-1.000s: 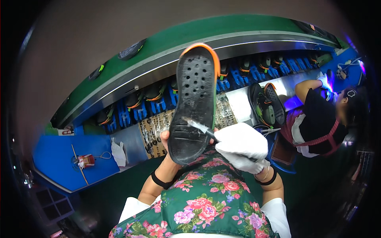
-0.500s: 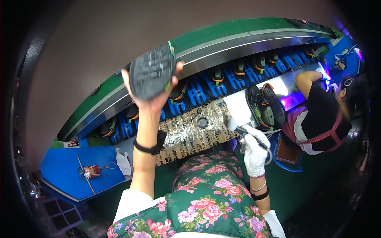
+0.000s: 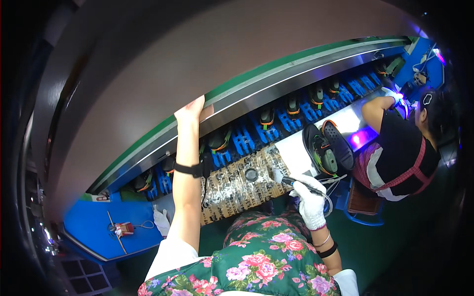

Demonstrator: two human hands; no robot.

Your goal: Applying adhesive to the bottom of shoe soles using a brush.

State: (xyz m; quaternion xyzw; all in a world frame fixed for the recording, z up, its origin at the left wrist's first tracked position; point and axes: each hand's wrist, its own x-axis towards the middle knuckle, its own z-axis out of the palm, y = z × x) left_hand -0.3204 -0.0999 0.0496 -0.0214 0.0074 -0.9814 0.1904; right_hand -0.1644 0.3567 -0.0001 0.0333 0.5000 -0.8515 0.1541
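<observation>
My bare left hand [image 3: 191, 109] reaches up to the far green belt. Its fingers go out of sight behind the edge of the large brown overhead panel, so whatever they hold is hidden. In my white-gloved right hand [image 3: 311, 200] is a brush-like tool [image 3: 289, 181] with a dark handle and a pale, flat tip. That tip hovers by the right end of a ledge [image 3: 229, 195] covered in cardboard and clear tape. A small round dark cup [image 3: 251, 174] sits on this ledge. Dark clogs [image 3: 327, 154] with orange and green trim rest beyond the tool.
Behind the ledge runs a row of blue racks [image 3: 243, 139] bearing several shoes. The brown panel [image 3: 148, 64] overhangs the far side. A blue side table [image 3: 98, 222] at left carries a small red object. At right a co-worker [image 3: 395, 143] sits near purple light.
My left hand, which held up a dark shoe sole, has moved away to the belt, and the sole is out of sight. The right hand with the tool has shifted slightly left.
</observation>
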